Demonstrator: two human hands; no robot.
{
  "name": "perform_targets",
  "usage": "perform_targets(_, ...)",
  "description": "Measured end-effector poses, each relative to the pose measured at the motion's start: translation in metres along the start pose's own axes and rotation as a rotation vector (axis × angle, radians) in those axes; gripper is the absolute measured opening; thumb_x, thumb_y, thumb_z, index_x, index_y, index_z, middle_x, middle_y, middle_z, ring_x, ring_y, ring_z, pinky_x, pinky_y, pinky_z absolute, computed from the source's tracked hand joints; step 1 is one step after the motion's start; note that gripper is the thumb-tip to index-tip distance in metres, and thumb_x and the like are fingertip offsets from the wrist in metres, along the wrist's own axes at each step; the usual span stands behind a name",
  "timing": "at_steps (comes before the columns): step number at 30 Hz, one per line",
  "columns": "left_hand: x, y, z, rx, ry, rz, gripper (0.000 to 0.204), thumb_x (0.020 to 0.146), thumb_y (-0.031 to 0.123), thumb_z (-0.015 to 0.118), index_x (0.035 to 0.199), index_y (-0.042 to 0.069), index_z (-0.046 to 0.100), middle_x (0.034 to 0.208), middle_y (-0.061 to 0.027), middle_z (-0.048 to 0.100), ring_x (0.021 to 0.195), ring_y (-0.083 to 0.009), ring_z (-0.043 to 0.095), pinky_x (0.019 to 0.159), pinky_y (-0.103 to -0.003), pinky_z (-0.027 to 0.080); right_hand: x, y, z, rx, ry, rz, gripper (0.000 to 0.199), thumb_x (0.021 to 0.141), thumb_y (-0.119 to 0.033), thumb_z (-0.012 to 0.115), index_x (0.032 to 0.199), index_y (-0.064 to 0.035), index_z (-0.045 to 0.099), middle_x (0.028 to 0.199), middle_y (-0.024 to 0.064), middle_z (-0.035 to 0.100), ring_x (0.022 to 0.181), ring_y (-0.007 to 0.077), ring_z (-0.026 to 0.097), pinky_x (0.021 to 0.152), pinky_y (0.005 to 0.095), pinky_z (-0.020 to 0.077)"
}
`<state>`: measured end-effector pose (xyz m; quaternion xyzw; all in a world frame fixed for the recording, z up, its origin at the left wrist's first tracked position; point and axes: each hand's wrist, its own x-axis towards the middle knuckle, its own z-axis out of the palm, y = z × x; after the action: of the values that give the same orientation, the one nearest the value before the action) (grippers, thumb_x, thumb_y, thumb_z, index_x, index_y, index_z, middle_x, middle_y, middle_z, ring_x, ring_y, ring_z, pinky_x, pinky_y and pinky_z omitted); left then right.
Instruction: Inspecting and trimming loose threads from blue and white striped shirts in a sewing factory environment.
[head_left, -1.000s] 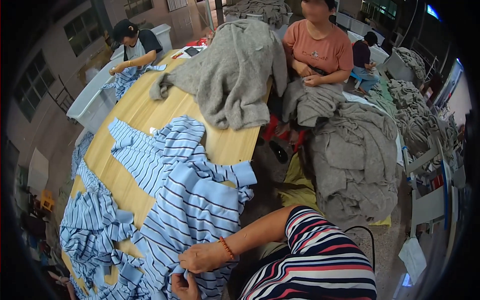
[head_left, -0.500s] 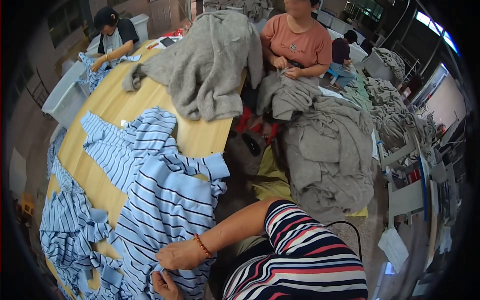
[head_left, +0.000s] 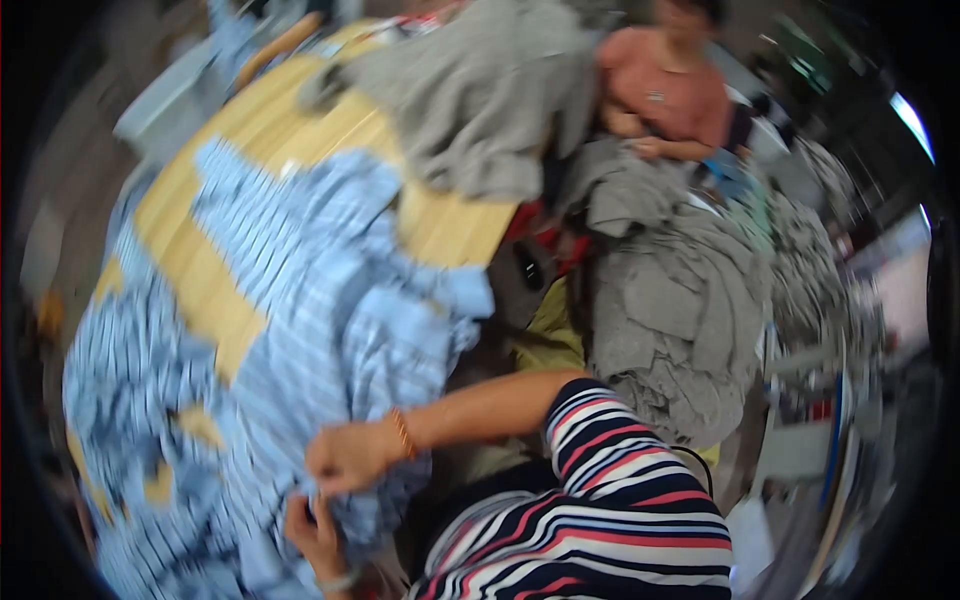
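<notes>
A light-blue sweater with dark stripes (head_left: 320, 300) lies spread across the wooden table, its near part under my hands. My right hand (head_left: 352, 457), with a beaded bracelet at the wrist, is closed with its fingers curled over the garment. Just below it, my left hand (head_left: 318, 535) comes up from the lower edge, its thumb and fingertips drawn together close to the right fingers. Blur hides what, if anything, is pinched between them. More blue striped garments (head_left: 135, 365) are heaped at the left.
Grey knit garments (head_left: 480, 100) cover the far end of the table (head_left: 185, 215). A large grey pile (head_left: 670, 310) rises beyond the table's right edge. A person in an orange shirt (head_left: 668, 90) sits behind it. At the far left stands a white bin (head_left: 175, 115), near another person's arm.
The view has shifted and blurred, so the table sits higher. My hands stay close together over the sweater, and more of my left hand and wrist shows.
</notes>
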<state>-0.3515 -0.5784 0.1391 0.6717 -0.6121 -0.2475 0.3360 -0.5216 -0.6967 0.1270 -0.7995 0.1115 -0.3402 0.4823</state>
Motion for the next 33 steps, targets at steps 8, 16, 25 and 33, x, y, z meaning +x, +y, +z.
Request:
perform_targets(8, -0.024, 0.027, -0.024, -0.269, -0.050, -0.213, 0.015, 0.082, 0.012, 0.068, 0.088, 0.000, 0.062, 0.072, -0.0031, 0.060, 0.067, -0.0070, 0.053, 0.061, -0.023, 0.044, -0.002, -0.041, -0.040, -0.343, -0.083, 0.128, 0.013, 0.079, -0.008, 0.067, 0.090, -0.0041, 0.064, 0.091, 0.0093, 0.061, 0.071, 0.0217, 0.060, 0.061, 0.0317, 0.0484)
perform_targets(16, -0.038, 0.021, -0.013, -0.339, 0.024, -0.127, 0.013, 0.077, 0.006, 0.068, 0.087, 0.000, 0.063, 0.073, -0.0058, 0.062, 0.064, -0.0094, 0.055, 0.062, -0.022, 0.044, 0.000, -0.067, 0.013, -0.323, -0.236, 0.036, 0.023, 0.078, -0.005, 0.065, 0.100, -0.0044, 0.060, 0.089, 0.0101, 0.055, 0.075, 0.0301, 0.059, 0.062, 0.0357, 0.0483)
perform_targets(25, -0.028, 0.035, 0.003, -0.019, 0.101, 0.198, 0.016, 0.070, 0.015, 0.066, 0.075, 0.003, 0.056, 0.070, -0.0152, 0.058, 0.064, -0.0339, 0.057, 0.058, -0.038, 0.044, -0.026, -0.072, 0.005, -0.543, -0.212, -0.190, 0.012, 0.072, -0.008, 0.057, 0.082, -0.0020, 0.059, 0.083, 0.0133, 0.056, 0.078, 0.0296, 0.060, 0.066, 0.0374, 0.0496)
perform_targets(33, -0.022, -0.004, 0.003, -0.799, -0.356, -0.228, 0.019, 0.089, 0.018, 0.061, 0.100, 0.003, 0.064, 0.096, -0.0046, 0.063, 0.085, -0.0178, 0.058, 0.077, -0.026, 0.046, -0.034, -0.071, 0.007, -0.547, -0.099, -0.137, 0.009, 0.070, -0.005, 0.060, 0.074, 0.0028, 0.060, 0.081, 0.0170, 0.058, 0.073, 0.0330, 0.062, 0.062, 0.0386, 0.0496)
